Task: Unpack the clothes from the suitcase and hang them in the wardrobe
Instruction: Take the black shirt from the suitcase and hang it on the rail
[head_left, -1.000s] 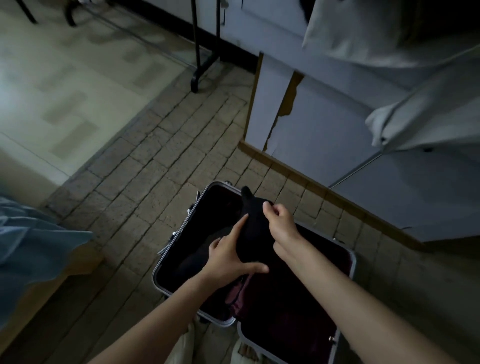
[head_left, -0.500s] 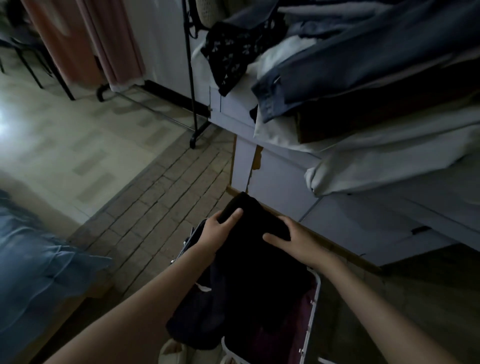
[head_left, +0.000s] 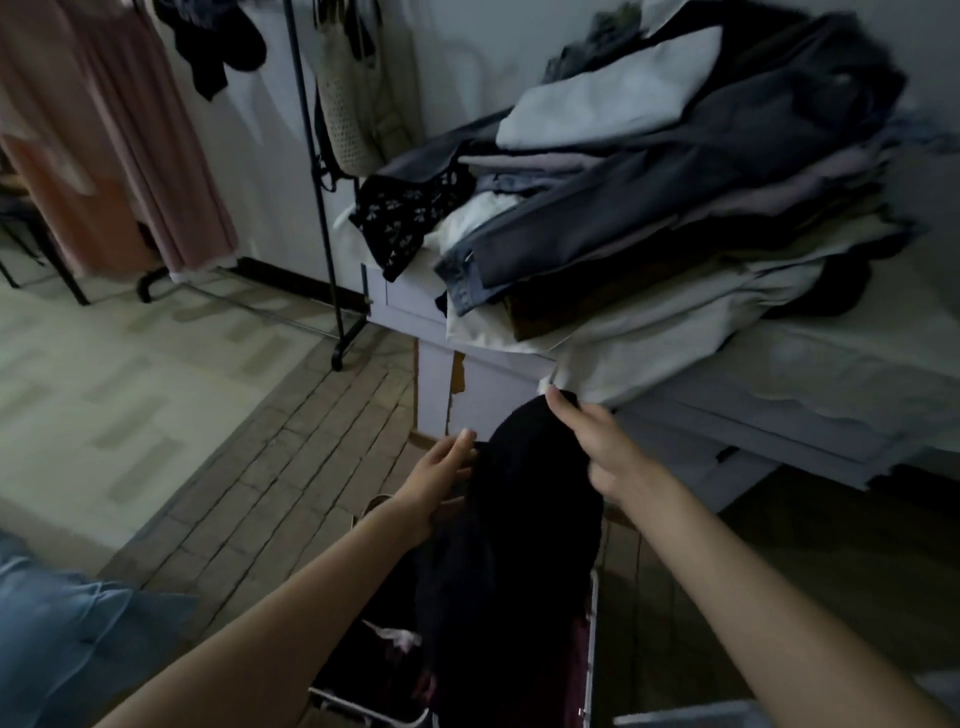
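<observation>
Open floor (head_left: 156, 395) stretches left of the hands, free passage there. Ahead and right, the clothes pile (head_left: 675, 208) overhangs the cabinet (head_left: 498, 395) (edge crowded), blocking upward travel. The black rack pole (head_left: 317, 208) stands between floor and pile.

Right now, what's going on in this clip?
A person is lifting a black garment up out of the open suitcase on the floor. The right hand pinches its top edge; the left hand touches its left side with fingers straight. More dark clothes remain in the suitcase. A pile of folded clothes sits on the cabinet just ahead, and a clothes rack stands to the left.
</observation>
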